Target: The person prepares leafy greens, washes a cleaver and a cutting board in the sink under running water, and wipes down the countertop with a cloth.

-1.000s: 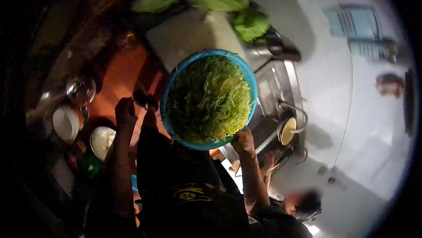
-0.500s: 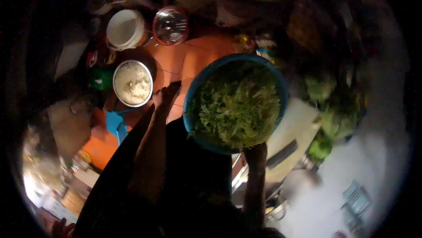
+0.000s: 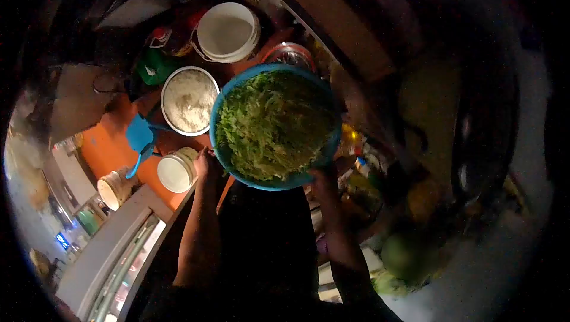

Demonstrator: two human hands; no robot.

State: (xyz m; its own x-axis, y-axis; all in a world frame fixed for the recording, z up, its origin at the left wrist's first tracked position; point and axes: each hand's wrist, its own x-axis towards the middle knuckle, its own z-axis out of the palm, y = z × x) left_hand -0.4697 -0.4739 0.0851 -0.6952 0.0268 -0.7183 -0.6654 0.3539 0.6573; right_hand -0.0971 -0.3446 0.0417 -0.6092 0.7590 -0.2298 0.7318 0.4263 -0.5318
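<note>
A round blue basin (image 3: 268,186) is held up in front of my body, heaped with shredded green leaves (image 3: 273,126). My right hand (image 3: 322,178) grips its near right rim, with the fingers partly in shadow. At the near left rim is my left hand (image 3: 205,163), fingers bent against the edge; the basin and the dark hide part of them. Just left of the basin stands a round metal-rimmed pot (image 3: 190,101) of pale, grainy or shredded food. A small white bucket (image 3: 176,173) is close beside my left hand.
A large white bucket (image 3: 227,32) and a red-rimmed bowl (image 3: 290,54) stand beyond the basin. A green container (image 3: 153,68) and a blue long-handled dipper (image 3: 141,135) lie to the left over the orange tiled floor (image 3: 102,144). Another bucket (image 3: 113,191) stands farther left.
My view has turned, and the basin now sits farther left, close to the pot. My left hand has come from apart from the basin to its rim. My right hand stays on it.
</note>
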